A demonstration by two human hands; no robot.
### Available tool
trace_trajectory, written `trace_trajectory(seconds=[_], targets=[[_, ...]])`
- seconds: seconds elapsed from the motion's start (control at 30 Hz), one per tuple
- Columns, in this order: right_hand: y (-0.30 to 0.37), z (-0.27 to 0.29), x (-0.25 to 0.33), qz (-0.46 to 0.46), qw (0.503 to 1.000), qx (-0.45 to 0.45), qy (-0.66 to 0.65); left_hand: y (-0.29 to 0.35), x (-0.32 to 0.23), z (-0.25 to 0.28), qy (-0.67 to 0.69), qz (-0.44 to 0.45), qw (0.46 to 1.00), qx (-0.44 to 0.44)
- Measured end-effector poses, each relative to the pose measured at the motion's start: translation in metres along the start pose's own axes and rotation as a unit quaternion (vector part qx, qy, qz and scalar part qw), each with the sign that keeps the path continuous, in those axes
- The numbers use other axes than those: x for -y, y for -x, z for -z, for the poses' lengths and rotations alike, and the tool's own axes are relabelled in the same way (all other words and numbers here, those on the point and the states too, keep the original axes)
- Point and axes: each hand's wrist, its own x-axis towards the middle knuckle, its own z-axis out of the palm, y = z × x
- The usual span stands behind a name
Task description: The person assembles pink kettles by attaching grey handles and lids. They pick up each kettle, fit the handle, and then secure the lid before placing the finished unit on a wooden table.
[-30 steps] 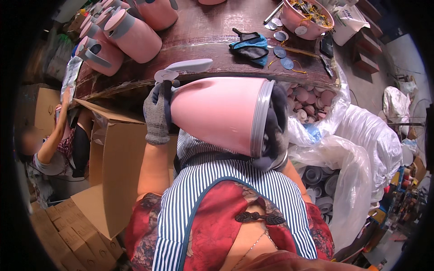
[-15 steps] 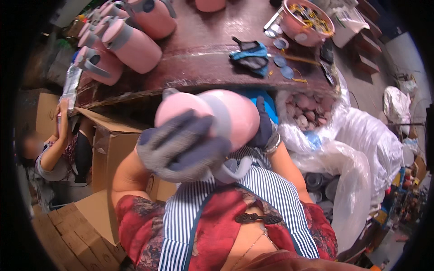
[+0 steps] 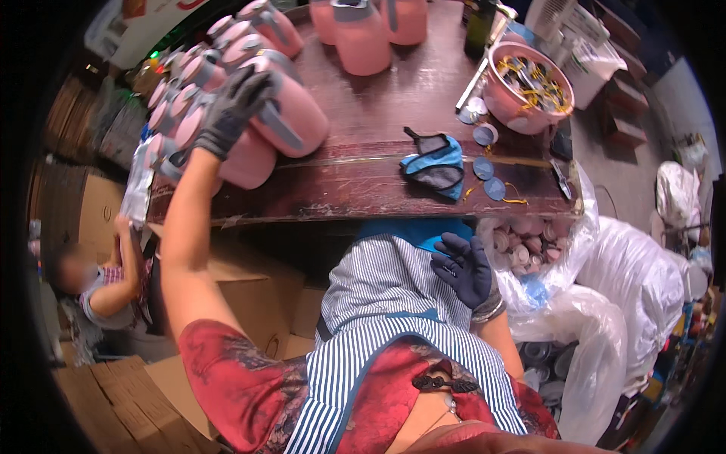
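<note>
My left hand (image 3: 238,106), in a grey and dark glove, reaches over the table's left side. Its fingers are closed over the top of a pink thermos jug (image 3: 304,113) with a grey handle, which stands beside other jugs. Another pink jug (image 3: 248,160) stands just below the wrist side of that hand, partly covered by it. My right hand (image 3: 464,271), in a dark glove, is held over my lap in front of the table edge. Its fingers are apart and somewhat curled, with nothing in them.
More pink jugs (image 3: 361,41) stand at the back of the dark red table (image 3: 363,170). A blue and grey cloth piece (image 3: 435,165), small discs (image 3: 494,188) and a pink basin (image 3: 529,113) of small parts lie rightward. Cartons (image 3: 249,303) and a seated person (image 3: 113,280) are left.
The pink jug has gone from above my lap to the table's left side, with my left hand at its top. My right hand has let go of it and stays over my lap.
</note>
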Motion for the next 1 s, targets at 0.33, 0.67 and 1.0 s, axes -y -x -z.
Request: trace_trajectory(seconds=[0.33, 0.67, 1.0], targets=[[-0.004, 0.024, 0.063, 0.367, 0.825, -0.17, 0.395, -0.106, 0.091, -0.003, 0.331, 0.138, 0.925, 0.127], [0.013, 0.097, 0.164, 0.466, 0.68, -0.4, 0.4, -0.18, 0.072, -0.25, 0.412, 0.311, 0.853, -0.076], [-0.045, 0.345, 0.125, 0.081, 0.468, -0.311, 0.823, -0.122, -0.112, -0.027, 0.221, 0.433, 0.872, -0.055]])
